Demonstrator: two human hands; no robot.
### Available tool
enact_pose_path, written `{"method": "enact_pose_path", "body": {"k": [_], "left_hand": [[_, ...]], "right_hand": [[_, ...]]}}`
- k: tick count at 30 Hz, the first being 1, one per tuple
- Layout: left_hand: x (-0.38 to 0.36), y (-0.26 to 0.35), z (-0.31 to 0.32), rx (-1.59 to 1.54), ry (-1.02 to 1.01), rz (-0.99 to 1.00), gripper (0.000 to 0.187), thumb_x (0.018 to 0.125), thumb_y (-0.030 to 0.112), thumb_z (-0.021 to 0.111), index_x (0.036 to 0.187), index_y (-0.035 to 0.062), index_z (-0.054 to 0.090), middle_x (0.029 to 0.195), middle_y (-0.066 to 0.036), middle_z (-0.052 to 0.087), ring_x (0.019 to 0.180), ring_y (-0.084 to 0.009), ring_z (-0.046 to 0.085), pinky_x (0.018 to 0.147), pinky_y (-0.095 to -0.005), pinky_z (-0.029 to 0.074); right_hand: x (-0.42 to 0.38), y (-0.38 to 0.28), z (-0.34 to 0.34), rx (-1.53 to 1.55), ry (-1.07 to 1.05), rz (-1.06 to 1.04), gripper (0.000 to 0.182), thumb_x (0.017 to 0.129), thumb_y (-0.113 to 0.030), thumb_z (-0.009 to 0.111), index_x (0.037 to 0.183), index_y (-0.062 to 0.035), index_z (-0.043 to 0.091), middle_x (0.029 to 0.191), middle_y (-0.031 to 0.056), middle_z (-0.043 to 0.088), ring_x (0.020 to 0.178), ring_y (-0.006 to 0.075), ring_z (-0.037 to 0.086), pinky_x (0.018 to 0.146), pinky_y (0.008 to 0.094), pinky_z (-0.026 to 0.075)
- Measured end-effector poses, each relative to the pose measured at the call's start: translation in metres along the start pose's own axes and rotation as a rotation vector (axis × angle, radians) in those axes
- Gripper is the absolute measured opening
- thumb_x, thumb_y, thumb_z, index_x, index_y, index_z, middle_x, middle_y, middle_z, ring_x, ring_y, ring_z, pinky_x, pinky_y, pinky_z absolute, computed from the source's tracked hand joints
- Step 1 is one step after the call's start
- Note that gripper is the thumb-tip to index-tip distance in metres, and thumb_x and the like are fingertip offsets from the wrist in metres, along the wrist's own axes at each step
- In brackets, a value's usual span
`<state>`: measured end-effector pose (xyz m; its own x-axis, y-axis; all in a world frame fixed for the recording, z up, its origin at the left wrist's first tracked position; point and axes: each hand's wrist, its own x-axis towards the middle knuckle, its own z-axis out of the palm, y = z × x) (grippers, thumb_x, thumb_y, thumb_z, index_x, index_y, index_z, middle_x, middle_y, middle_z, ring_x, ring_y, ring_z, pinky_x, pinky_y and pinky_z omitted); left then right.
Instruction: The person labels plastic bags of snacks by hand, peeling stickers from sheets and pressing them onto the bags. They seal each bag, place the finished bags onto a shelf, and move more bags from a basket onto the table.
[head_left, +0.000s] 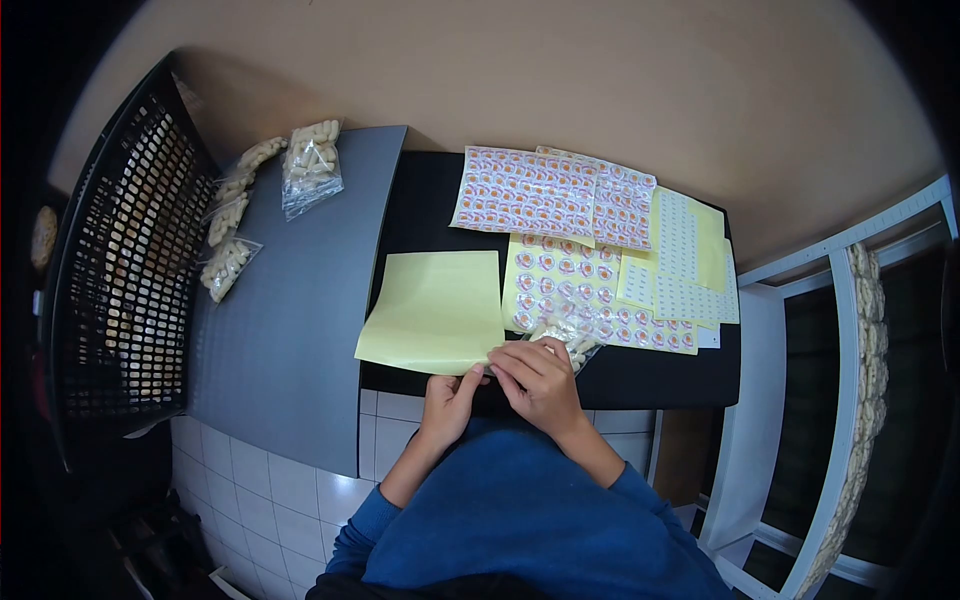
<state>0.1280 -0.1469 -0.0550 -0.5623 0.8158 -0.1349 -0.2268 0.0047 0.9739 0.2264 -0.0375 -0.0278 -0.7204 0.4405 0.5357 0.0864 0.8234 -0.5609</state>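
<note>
A plain pale yellow sheet (435, 305) lies on the black table in front of me, its near edge slightly raised. My left hand (452, 400) is closed at the sheet's lower right edge, thumb and fingers pressed together. Close beside it, my right hand (535, 378) pinches at the sheet's lower right corner. What lies between the fingertips is too small to make out. A clear plastic bag with pale pieces (580, 335) rests just beyond my right hand, partly hidden by it, on a sheet of round stickers (560, 275).
More sticker sheets (525, 190) and small-print label sheets (690, 260) overlap at the back right. Filled bags (312, 165) lie on the grey board (290, 290) at left, beside a black perforated basket (130, 250). A white rack (750, 380) stands at right.
</note>
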Motion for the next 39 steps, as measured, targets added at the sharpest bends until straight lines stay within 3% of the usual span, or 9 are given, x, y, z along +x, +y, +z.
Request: {"method": "enact_pose_path", "body": {"k": [9,11,14,17,22,26,28,37,39], "left_hand": [[0.005,-0.002,0.001,-0.017,0.113,-0.105,0.026,0.089,0.016,0.045,0.092,-0.0060,0.058,0.083,-0.011,0.062,0.071,-0.0124,0.059,0.063,-0.0234,0.048],[0.007,-0.002,-0.002,-0.087,0.096,-0.148,0.035,0.092,0.024,0.039,0.092,-0.0057,0.058,0.084,-0.012,0.063,0.070,-0.0150,0.061,0.060,-0.0241,0.049],[0.000,0.004,-0.014,-0.038,-0.183,-0.618,0.058,0.092,0.044,0.025,0.097,-0.0035,0.057,0.083,-0.011,0.063,0.073,-0.0144,0.061,0.061,-0.0262,0.049],[-0.001,0.004,-0.019,0.284,-0.567,-0.747,0.058,0.091,0.045,0.025,0.101,-0.0025,0.056,0.082,-0.010,0.063,0.068,-0.0126,0.058,0.061,-0.0253,0.046],[0.023,0.024,0.011,0.484,-0.385,-0.202,0.033,0.086,0.028,0.048,0.102,-0.0009,0.052,0.075,-0.005,0.056,0.072,-0.0153,0.053,0.068,-0.0267,0.042],[0.060,0.003,0.040,0.959,-0.120,0.347,0.047,0.076,0.025,0.062,0.110,-0.0034,0.045,0.080,-0.011,0.054,0.083,-0.0247,0.051,0.077,-0.0325,0.040],[0.064,0.000,0.045,0.963,-0.150,0.320,0.051,0.073,0.024,0.064,0.111,-0.0035,0.043,0.082,-0.012,0.054,0.084,-0.0263,0.051,0.078,-0.0339,0.040],[0.058,0.006,0.050,0.657,-0.400,0.190,0.042,0.071,0.011,0.065,0.106,0.0010,0.044,0.094,-0.008,0.052,0.087,-0.0162,0.051,0.076,-0.0289,0.042],[0.050,-0.010,0.058,-0.120,-0.400,-0.030,0.028,0.078,0.006,0.059,0.100,0.0000,0.042,0.105,-0.011,0.050,0.091,-0.0163,0.053,0.078,-0.0272,0.043]], "right_hand": [[-0.007,-0.001,-0.003,0.050,0.019,-0.021,0.013,0.068,-0.005,0.065,0.080,-0.0046,0.061,0.093,0.0076,0.060,0.086,0.0206,0.058,0.079,0.0347,0.041],[-0.015,0.008,-0.008,0.058,0.228,0.215,0.016,0.067,-0.005,0.065,0.082,-0.0042,0.059,0.096,0.0124,0.057,0.087,0.0258,0.056,0.079,0.0361,0.041],[-0.028,0.042,-0.027,-0.131,0.333,0.484,0.046,0.071,-0.010,0.062,0.112,-0.0019,0.045,0.107,0.0187,0.046,0.102,0.0345,0.044,0.086,0.0395,0.035],[-0.040,0.057,-0.041,-0.339,0.227,0.544,0.055,0.073,-0.014,0.061,0.121,-0.0009,0.037,0.111,0.0187,0.044,0.106,0.0344,0.042,0.089,0.0401,0.031],[-0.046,0.059,-0.040,-0.494,0.134,0.498,0.056,0.076,-0.017,0.057,0.124,-0.0002,0.035,0.114,0.0179,0.044,0.107,0.0325,0.041,0.092,0.0404,0.029],[-0.050,0.052,-0.035,-0.054,0.323,0.655,0.048,0.075,-0.010,0.059,0.118,-0.0005,0.041,0.111,0.0140,0.045,0.100,0.0246,0.048,0.083,0.0334,0.038],[-0.062,0.051,-0.023,0.327,0.489,0.804,0.043,0.073,-0.002,0.061,0.112,-0.0003,0.044,0.107,0.0100,0.046,0.094,0.0164,0.051,0.072,0.0245,0.045],[-0.066,0.049,-0.030,1.063,0.522,0.934,0.013,0.084,-0.007,0.049,0.095,-0.0007,0.054,0.106,0.0079,0.050,0.101,0.0132,0.047,0.087,0.0304,0.039],[-0.064,0.042,-0.030,0.983,0.511,0.875,0.011,0.082,-0.007,0.052,0.090,-0.0007,0.056,0.109,0.0087,0.049,0.105,0.0154,0.045,0.090,0.0319,0.035]]}}
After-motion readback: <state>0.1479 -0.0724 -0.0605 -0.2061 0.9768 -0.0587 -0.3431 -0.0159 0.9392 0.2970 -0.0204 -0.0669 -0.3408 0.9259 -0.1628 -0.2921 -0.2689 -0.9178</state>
